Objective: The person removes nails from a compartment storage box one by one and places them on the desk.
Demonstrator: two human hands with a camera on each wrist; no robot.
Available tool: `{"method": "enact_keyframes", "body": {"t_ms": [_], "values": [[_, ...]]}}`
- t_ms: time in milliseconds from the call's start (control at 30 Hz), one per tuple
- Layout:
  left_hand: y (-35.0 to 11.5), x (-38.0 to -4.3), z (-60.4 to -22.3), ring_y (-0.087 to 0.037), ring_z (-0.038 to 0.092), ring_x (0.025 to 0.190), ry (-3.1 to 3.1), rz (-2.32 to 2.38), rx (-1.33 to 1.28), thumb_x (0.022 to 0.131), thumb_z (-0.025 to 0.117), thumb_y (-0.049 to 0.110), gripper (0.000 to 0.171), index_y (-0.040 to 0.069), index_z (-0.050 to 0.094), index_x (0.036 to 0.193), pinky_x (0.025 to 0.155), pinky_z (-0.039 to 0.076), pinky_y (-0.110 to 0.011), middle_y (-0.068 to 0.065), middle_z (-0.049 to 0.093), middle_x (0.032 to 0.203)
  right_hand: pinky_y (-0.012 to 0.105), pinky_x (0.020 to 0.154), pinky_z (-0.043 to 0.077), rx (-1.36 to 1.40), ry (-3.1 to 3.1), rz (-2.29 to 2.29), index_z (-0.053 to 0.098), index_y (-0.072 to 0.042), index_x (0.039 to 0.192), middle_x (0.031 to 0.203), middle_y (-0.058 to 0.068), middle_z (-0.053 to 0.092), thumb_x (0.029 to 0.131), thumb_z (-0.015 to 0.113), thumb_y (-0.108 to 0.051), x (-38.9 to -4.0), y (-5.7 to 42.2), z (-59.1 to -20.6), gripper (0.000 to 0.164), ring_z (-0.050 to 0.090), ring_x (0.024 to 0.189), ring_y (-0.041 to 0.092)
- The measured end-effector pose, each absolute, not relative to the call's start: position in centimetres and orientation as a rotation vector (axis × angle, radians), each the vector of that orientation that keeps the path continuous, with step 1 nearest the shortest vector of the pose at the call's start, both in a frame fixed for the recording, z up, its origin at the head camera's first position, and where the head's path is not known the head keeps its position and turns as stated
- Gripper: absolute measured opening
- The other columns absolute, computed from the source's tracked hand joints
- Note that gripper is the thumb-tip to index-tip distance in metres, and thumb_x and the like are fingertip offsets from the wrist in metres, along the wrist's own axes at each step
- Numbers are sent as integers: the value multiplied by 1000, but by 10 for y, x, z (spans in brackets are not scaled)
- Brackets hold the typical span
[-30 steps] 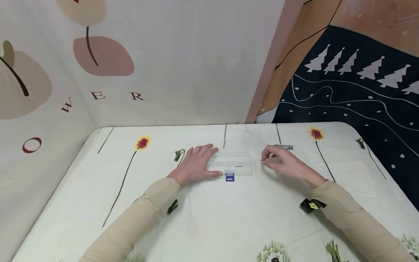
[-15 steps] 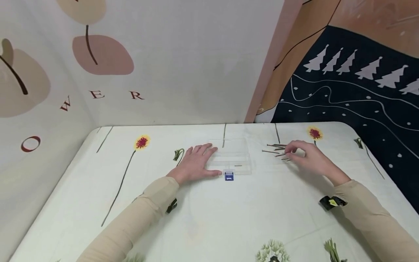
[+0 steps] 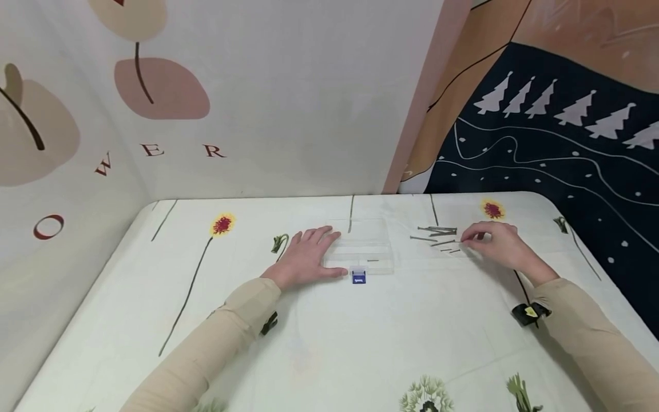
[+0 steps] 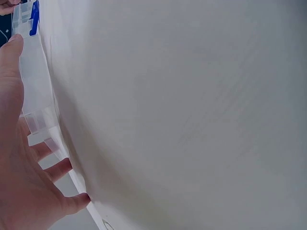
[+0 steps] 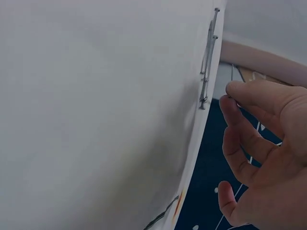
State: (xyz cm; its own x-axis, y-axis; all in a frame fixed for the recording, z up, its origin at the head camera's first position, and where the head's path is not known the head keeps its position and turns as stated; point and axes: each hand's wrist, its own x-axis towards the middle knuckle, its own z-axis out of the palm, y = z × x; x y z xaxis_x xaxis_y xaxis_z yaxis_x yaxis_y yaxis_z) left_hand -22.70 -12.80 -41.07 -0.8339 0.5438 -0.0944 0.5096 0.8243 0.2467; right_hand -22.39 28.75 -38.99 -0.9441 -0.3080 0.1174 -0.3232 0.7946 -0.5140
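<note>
A clear plastic compartment box [image 3: 360, 248] with a blue latch [image 3: 358, 277] lies on the table, its lid raised at the back. One short nail [image 3: 373, 261] is in a front compartment. My left hand [image 3: 308, 255] rests spread at the box's left side, thumb near the front edge. To the right of the box several nails [image 3: 437, 230] of differing lengths lie loose. My right hand [image 3: 496, 245] is just right of them, thumb and index finger pinched together on what looks like a small nail, mostly hidden by the fingertips. In the right wrist view the longer nails [image 5: 208, 57] lie beyond the fingertips.
A white cloth with printed flowers [image 3: 223, 224] covers the table [image 3: 319, 343]. A pale hanging cloth [image 3: 288, 114] rises behind the back edge. At the right hangs a dark cloth with white trees [image 3: 546, 154]. Small black devices [image 3: 530, 313] are strapped at the wrists.
My right hand has moved right, away from the box and past the loose nails, which are now uncovered. The left hand has stayed at the box.
</note>
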Motion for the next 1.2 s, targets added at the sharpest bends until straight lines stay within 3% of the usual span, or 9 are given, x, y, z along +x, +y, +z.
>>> {"method": "enact_keyframes", "body": {"t_ms": [233, 433, 667, 967, 1200], "values": [[-128, -227, -411, -34, 26, 138, 2852, 330, 830, 83, 57, 69, 91, 16, 31, 152, 109, 19, -60, -11, 25, 155, 44, 73, 21, 472, -3045, 852, 75, -7, 91, 77, -1, 66, 83, 71, -2, -226, 293, -392, 9, 53, 72, 19], [-128, -227, -410, -34, 26, 139, 2846, 315, 820, 83, 56, 69, 91, 15, 30, 152, 109, 18, -59, -10, 24, 156, 35, 65, 31, 471, -3054, 843, 75, -6, 92, 77, -1, 66, 84, 72, -3, -227, 292, -394, 9, 50, 66, 16], [-128, -226, -410, -33, 25, 139, 2841, 324, 815, 83, 55, 70, 91, 16, 30, 152, 110, 18, -59, -10, 24, 156, 42, 74, 26, 451, -3050, 829, 75, -3, 98, 88, 6, 71, 84, 72, -5, -227, 287, -392, 14, 58, 77, 21], [-127, -225, -410, -34, 26, 138, 2845, 323, 817, 83, 55, 70, 91, 15, 30, 152, 109, 18, -60, -11, 24, 156, 35, 68, 44, 516, -2961, 930, 72, 0, 106, 106, 16, 68, 88, 68, -5, -219, 272, -383, 18, 58, 91, 28], [-128, -226, -411, -33, 25, 139, 2837, 313, 814, 83, 55, 70, 92, 16, 29, 153, 110, 18, -59, -10, 23, 156, 45, 78, 48, 714, -2873, 998, 72, -1, 104, 103, 9, 68, 85, 71, 0, -208, 242, -382, 19, 60, 92, 27]]}}
